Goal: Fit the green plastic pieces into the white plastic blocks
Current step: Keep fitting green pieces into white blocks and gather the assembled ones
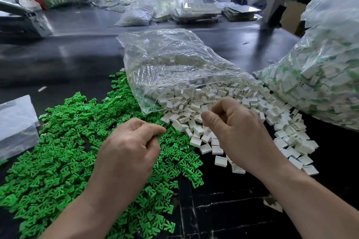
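Green pieces (pixel 58 151) lie under left hand (pixel 132 147), white blocks (pixel 194 103) under right hand (pixel 239 128)

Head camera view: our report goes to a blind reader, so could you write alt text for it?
A person's left hand, fingers curled, is over a heap of green pieces, the right hand over white blocks spilling from a clear bag on a dark table. A fuller bag sits at right.
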A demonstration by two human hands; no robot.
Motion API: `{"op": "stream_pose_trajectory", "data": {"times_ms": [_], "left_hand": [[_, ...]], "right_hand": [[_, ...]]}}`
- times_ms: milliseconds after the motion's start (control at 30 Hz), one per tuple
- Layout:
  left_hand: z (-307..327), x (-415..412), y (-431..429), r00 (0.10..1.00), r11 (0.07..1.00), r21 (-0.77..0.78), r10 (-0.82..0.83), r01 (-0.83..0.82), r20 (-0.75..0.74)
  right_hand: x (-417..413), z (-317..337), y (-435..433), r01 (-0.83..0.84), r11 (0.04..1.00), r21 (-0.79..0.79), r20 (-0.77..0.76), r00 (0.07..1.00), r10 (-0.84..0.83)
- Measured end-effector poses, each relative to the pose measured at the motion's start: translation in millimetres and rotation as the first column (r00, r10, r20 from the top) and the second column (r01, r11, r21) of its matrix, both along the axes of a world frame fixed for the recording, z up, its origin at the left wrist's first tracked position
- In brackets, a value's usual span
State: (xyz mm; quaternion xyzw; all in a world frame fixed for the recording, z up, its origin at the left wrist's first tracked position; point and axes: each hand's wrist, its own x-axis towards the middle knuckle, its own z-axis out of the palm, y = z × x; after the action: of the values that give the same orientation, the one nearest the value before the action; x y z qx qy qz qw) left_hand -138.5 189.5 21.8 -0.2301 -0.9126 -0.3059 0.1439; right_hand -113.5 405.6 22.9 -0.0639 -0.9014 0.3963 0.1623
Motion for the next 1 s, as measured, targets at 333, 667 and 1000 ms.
{"op": "stream_pose_trajectory", "data": {"times_ms": [333, 667, 1000], "left_hand": [[-4.7, 7.4, 1.3, 0.983, 0.941, 0.34, -0.05, -0.013, 0.177], [-1.9, 3.6, 1.1, 0.803, 0.572, 0.803, -0.391, -0.171, 0.449], [-3.5, 1.8, 3.7, 0.735, 0.466, 0.847, -0.475, -0.255, 0.483]], "right_hand": [[-2.4, -0.4, 1.4, -0.031, 0.968, -0.247, -0.009, 1.0, 0.03], [9.3, 11.1, -5.9, -0.273, 0.759, -0.591, 0.036, 0.931, 0.363], [13.5, 6.9, -24.1, -0.212, 0.582, -0.785, 0.134, 0.859, 0.494]]}}
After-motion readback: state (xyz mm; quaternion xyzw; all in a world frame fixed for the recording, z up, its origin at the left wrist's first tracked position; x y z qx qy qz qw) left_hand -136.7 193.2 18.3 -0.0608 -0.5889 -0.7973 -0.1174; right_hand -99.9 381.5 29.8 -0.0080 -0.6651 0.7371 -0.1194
